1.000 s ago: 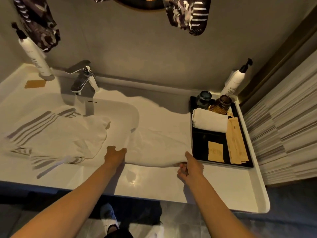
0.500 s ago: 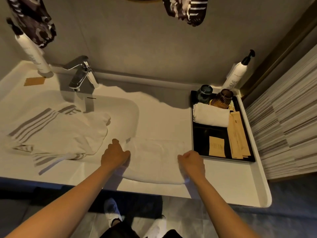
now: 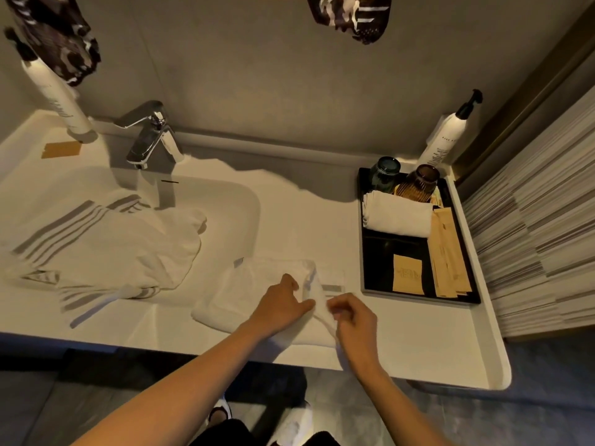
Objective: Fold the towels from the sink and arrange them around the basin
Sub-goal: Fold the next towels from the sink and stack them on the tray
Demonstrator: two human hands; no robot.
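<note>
While both hands' fingers (image 3: pixel 291 283) pinch it, white towel (image 3: pixel 257 296) on countertop (image 3: pixel 418 342), long axis left-right.

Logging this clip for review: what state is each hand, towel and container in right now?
left hand: pinching the white towel
right hand: pinching the same towel
white towel: part folded on the counter
striped towel: crumpled in the basin
rolled towel: rolled, on the black tray
faucet: no water seen running
two glasses: upside down on the tray
</note>
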